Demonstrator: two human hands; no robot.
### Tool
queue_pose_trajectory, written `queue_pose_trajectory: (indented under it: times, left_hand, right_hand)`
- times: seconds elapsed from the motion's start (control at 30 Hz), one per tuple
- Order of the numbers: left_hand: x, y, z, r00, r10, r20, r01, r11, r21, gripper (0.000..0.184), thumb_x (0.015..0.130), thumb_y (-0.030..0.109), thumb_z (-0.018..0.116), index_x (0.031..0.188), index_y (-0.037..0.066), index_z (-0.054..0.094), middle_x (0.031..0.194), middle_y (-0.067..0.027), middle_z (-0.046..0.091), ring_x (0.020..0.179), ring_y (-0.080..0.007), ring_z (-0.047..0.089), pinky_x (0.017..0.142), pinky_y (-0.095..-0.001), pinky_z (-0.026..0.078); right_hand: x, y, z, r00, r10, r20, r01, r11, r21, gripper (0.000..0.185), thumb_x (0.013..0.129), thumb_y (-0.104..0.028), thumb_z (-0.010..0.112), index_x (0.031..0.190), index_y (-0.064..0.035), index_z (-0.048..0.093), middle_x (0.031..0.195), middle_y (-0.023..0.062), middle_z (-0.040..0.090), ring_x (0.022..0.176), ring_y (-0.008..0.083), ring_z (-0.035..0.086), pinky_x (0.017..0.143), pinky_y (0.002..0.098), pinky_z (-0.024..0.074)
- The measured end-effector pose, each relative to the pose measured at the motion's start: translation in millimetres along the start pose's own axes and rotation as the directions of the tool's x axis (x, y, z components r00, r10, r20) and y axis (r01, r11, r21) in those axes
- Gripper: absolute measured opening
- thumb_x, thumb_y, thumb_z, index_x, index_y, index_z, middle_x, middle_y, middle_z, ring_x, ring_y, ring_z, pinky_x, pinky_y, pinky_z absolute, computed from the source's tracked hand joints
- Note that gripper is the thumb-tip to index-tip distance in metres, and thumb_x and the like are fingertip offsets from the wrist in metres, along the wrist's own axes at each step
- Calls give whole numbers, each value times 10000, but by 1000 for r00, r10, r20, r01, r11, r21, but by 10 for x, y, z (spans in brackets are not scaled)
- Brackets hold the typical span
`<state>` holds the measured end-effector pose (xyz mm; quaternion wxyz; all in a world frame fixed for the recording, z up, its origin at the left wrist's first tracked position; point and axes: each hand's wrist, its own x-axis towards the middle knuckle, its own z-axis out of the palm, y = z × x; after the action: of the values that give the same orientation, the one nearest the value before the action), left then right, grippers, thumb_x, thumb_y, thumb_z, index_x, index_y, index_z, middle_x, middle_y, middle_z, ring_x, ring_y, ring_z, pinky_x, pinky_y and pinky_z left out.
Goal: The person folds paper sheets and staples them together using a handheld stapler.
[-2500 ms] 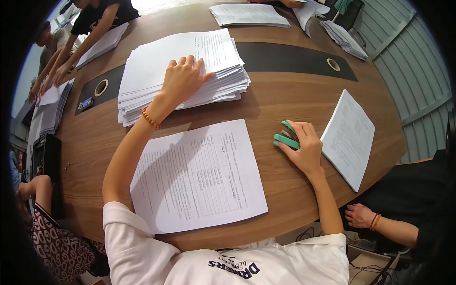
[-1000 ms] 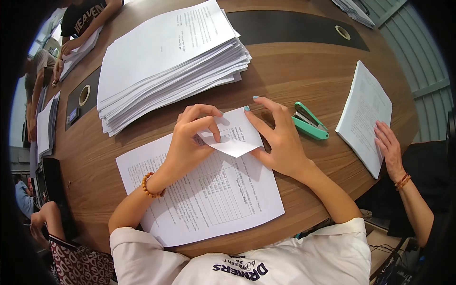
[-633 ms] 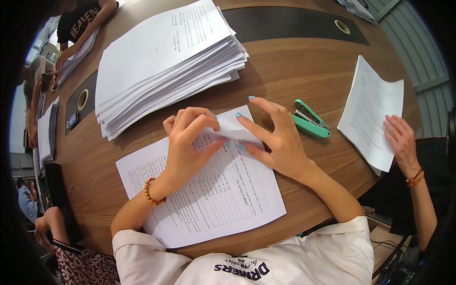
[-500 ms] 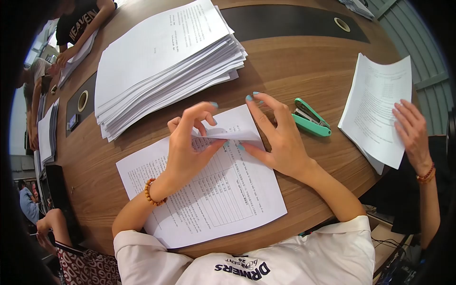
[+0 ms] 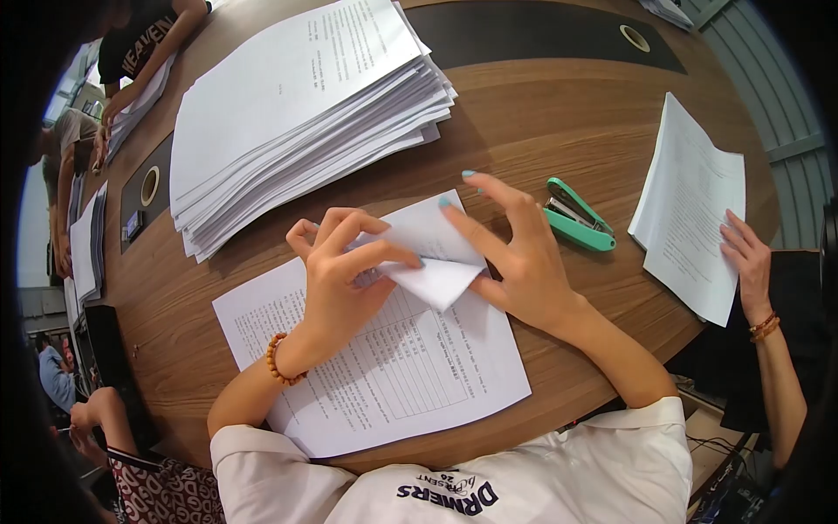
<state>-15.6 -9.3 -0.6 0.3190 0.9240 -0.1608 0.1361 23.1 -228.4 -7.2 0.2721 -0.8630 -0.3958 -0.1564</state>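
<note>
A few printed sheets of paper (image 5: 410, 384) lie on the table in front of me, the top one showing text and a ruled table. The far edge of the top sheet is turned over into a pale flap (image 5: 436, 279). My left hand (image 5: 336, 271), with a beaded bracelet on its wrist, is closed on this flap, its fingertips pressing it. My right hand (image 5: 528, 262) has its fingers spread; its index fingertip is over the far corner of the paper, and its thumb is partly hidden at the flap's right side. Just beyond it lies a green stapler (image 5: 580, 216).
A tall stack of printed sheets (image 5: 297, 105) stands at the far left of my papers. On the right, another person's hand (image 5: 747, 262) holds a bundle of pages (image 5: 690, 201). More people handle papers along the left side of the wooden table (image 5: 559, 113).
The flap has been folded further toward me, and its white underside shows. My left fingers have come down onto it. The person on the right has shifted their pages.
</note>
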Motion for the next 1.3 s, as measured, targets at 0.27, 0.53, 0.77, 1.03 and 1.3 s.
queue_pose_trajectory:
  times: [0.27, 0.53, 0.77, 1.03, 1.3]
  left_hand:
    - [-3, -8, -25, 998, 61, 9, -61, 998, -4, 314, 543, -51, 763, 708, 208, 701, 989, 52, 600, 961, -153, 499, 877, -401, 185]
    - [33, 48, -27, 999, 35, -8, -35, 999, -5, 290, 584, -17, 780, 740, 213, 698, 925, 60, 580, 947, -132, 510, 866, -396, 192]
    - [28, 93, -22, 995, -85, -54, 77, 989, -123, 315, 613, -13, 788, 804, 214, 685, 841, 66, 560, 834, -101, 512, 843, -368, 186]
    - [51, 67, -40, 997, 47, -62, -49, 998, -33, 305, 545, -11, 786, 742, 209, 711, 891, 42, 586, 918, -143, 509, 846, -382, 189]
    - [21, 61, -31, 998, -63, 19, 63, 998, -10, 292, 549, 0, 791, 742, 198, 699, 901, 68, 611, 919, -149, 513, 876, -405, 187]
  right_hand:
    - [-9, 12, 18, 998, 68, 11, -68, 997, 21, 584, 621, -177, 784, 1140, 3, 589, 1336, 136, 422, 1183, 306, 444, 911, 390, 403]
    - [-8, -14, -9, 998, 42, -38, -41, 999, 30, 581, 623, -161, 781, 1159, -33, 599, 1332, 136, 433, 1158, 302, 460, 897, 390, 395]
    - [-8, 15, -9, 997, 75, -2, -75, 996, 38, 505, 654, -197, 777, 1101, -25, 618, 1319, 132, 453, 1157, 296, 463, 895, 386, 390]
    - [-18, 18, 23, 999, -3, -37, 4, 1000, 21, 474, 640, -176, 769, 1071, -30, 636, 1316, 114, 460, 1168, 280, 457, 891, 376, 381]
    - [-3, 11, 6, 995, 93, -36, -89, 992, 84, 502, 656, -162, 770, 1108, -16, 609, 1317, 106, 456, 1163, 273, 460, 883, 376, 386]
